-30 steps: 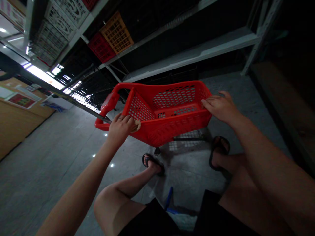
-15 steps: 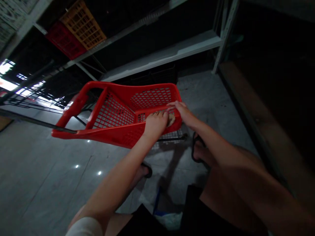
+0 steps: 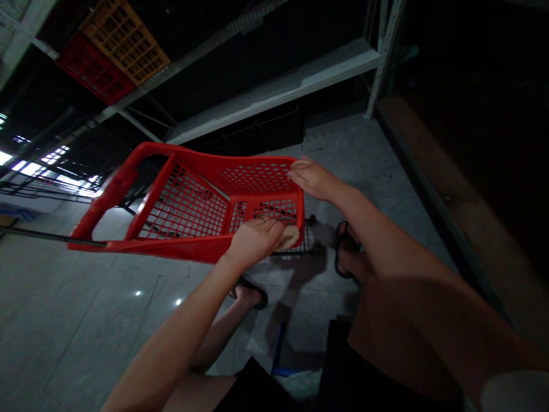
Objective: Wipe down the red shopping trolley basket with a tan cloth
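Observation:
A red plastic shopping cart [image 3: 184, 249] with lattice sides stands in front of me, its handle toward the left. My left hand [image 3: 256, 240] is closed on a beige cloth [image 3: 290, 237] at the near right corner of the basket, and a ring shows on one finger. The cloth lies against the rim there, partly hidden under the fingers. At the far right corner, my right hand [image 3: 314, 178] curls its fingers over the rim of the cart. The inside of the basket shows between the two hands.
Metal shelving [image 3: 274, 97] runs behind the cart, with a yellow crate [image 3: 126, 40] and a red crate [image 3: 92, 67] on it. Dark crates [image 3: 278, 129] sit beneath the low shelf. A brown ledge [image 3: 446, 194] borders the right side. My sandalled feet stand close to the cart on grey tiles.
My left hand with the cloth has shifted left and down in view along the near rim. My right hand has moved up to the far corner, farther from the left hand.

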`<state>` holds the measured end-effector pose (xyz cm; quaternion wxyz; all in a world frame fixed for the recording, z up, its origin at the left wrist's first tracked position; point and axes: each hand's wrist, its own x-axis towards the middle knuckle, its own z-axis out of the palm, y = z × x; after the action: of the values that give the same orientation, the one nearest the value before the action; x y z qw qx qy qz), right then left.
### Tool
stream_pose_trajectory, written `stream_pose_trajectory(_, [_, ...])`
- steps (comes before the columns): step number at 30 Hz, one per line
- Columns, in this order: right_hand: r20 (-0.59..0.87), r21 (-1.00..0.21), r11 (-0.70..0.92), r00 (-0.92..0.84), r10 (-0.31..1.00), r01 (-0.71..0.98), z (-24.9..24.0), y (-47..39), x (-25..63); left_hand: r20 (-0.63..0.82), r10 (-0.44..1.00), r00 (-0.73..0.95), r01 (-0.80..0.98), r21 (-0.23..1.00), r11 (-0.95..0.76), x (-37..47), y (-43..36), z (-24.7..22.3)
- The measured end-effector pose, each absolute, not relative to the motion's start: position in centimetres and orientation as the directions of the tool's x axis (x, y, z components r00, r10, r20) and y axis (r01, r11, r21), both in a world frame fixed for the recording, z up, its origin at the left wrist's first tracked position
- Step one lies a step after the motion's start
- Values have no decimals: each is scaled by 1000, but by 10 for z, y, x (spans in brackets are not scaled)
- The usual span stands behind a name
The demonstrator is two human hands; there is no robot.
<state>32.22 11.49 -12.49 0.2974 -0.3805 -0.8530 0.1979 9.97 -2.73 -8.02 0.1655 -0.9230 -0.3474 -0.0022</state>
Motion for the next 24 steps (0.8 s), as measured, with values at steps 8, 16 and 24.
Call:
stream_pose_trajectory(8, [393,-391,816,-724,566,426,-125,91,282,-2,610,792,579,-313,-753,-8,-65,-75])
stream_pose_trajectory(16, [418,-321,860,-756,504,396,-132,88,217,-167,803,572,774,-213,-596,-91,-49,-62])
stream_pose_trajectory(24, [399,-241,854,-755,520,461,-121,77,196,-107,880,462,836,-280,-473,-121,-55,-63])
